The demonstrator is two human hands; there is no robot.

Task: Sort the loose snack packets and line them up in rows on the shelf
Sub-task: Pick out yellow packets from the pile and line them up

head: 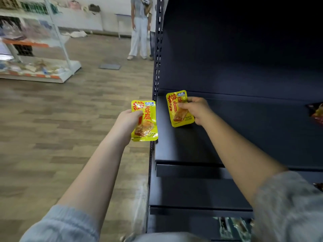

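My left hand (128, 120) grips a yellow snack packet (146, 123) with red lettering, held upright just left of the dark shelf unit's slotted post. My right hand (196, 109) grips a second, matching yellow packet (178, 109) by its right edge, over the far left end of the dark shelf board (183, 147); I cannot tell whether its lower edge touches the board. A red packet (317, 113) lies on the same shelf at the far right edge of the frame.
The slotted upright post (158, 55) stands between my two hands. Lower shelf boards (192, 209) jut out below, with more packets (232, 227) on the bottom level. A white rack (40, 67) of goods stands at left, and a person (139, 27) stands on the wooden floor behind.
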